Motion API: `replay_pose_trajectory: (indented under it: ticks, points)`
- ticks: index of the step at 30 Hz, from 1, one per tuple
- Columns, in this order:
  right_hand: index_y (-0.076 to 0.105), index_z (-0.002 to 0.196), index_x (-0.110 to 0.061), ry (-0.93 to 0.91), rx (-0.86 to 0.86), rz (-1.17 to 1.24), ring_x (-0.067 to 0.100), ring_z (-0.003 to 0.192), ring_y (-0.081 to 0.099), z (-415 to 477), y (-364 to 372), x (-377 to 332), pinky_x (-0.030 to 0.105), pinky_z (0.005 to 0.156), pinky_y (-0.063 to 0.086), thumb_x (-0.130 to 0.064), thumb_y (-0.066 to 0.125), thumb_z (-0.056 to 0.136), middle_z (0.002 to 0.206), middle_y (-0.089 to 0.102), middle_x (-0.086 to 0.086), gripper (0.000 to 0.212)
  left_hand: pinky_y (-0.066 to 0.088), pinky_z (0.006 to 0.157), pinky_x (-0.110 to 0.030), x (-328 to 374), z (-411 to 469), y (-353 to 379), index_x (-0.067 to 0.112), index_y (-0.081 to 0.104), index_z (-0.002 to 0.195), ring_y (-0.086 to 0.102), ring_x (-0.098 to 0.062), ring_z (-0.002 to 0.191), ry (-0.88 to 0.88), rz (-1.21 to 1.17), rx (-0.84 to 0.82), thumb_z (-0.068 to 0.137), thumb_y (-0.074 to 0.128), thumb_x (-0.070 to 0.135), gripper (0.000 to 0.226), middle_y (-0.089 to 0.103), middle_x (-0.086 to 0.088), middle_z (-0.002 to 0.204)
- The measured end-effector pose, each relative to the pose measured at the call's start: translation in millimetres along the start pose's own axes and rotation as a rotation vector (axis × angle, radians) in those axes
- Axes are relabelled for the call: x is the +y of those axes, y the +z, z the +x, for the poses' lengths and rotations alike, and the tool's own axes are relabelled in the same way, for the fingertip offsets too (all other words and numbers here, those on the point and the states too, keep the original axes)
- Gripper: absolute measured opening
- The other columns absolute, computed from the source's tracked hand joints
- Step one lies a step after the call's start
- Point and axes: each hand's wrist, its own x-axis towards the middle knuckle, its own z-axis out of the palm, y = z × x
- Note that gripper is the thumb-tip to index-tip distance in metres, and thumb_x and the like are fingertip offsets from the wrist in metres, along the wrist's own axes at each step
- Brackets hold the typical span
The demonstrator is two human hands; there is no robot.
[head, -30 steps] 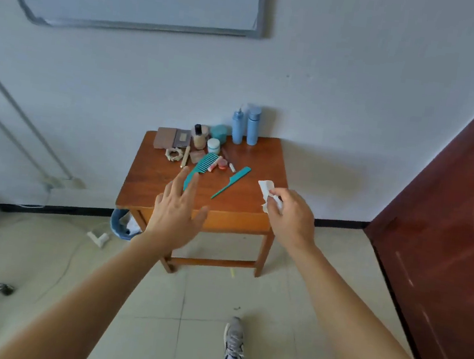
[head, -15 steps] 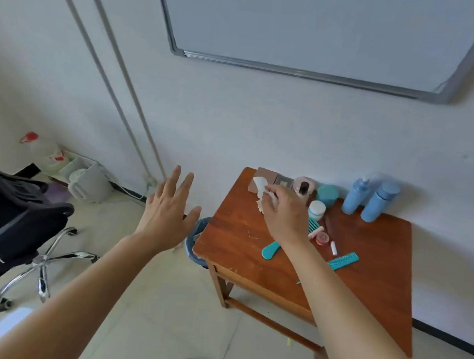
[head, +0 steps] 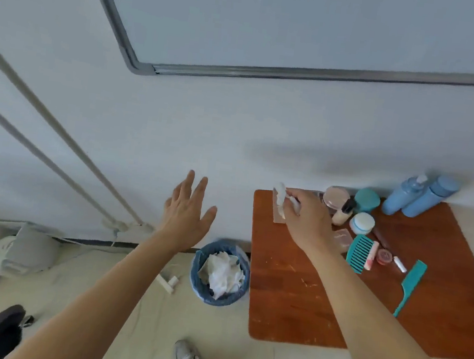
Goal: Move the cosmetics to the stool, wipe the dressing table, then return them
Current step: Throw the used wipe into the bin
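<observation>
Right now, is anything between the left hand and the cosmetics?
Yes: in this view the right hand, pinching a tissue over the table, lies between the left hand and the cosmetics.

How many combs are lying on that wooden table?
2. A wide-toothed comb lies beside the pink tube; a slim long-handled comb lies further right. The arm may hide others.
</observation>
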Motion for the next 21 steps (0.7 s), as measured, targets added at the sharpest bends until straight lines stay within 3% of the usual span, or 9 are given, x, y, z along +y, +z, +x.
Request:
replay_pose_trajectory:
  ticks: [5,10,15,21]
  points:
    - [0.061,0.125,-0.028,0.160,0.027,0.008,0.012,0.101,0.064,6,46,-36,0.027,0.080,0.052,-0.035,0.051,0.098,0.117,0.067,-0.006,0.029,0.017,0.116,-0.054,-51,60,-9,0.021,0.010,0.156,0.003,-0.029,0.149,0.165,0.029,-0.141,0.100,0.040,0.045,0.067,-0.006,-0.005,0.164]
    - [0.062,0.125,-0.025,0.260,-0.004,0.020,0.007,0.096,0.059,-10,98,-50,0.018,0.074,0.041,-0.035,0.053,0.098,0.116,0.067,-0.005,0.030,0.020,0.114,-0.054,-85,86,18,0.019,0.016,0.154,0.008,-0.031,0.148,0.185,-0.003,-0.163,0.100,0.041,0.042,0.064,0.003,-0.008,0.163]
    - [0.065,0.121,-0.020,0.311,0.001,0.044,0.012,0.099,0.062,-19,163,-40,0.018,0.080,0.039,-0.029,0.056,0.097,0.113,0.069,-0.003,0.028,0.020,0.114,-0.053,-128,79,100,0.020,0.017,0.154,0.008,-0.030,0.148,0.188,0.037,-0.308,0.101,0.039,0.042,0.062,0.004,-0.009,0.163]
    - [0.065,0.119,-0.019,0.440,-0.006,0.129,0.013,0.094,0.060,-51,299,3,0.022,0.075,0.039,-0.025,0.055,0.097,0.107,0.069,-0.002,0.025,0.019,0.115,-0.054,-196,56,234,0.020,0.020,0.153,0.012,-0.031,0.147,0.093,0.072,-0.467,0.100,0.041,0.038,0.061,0.009,-0.009,0.163]
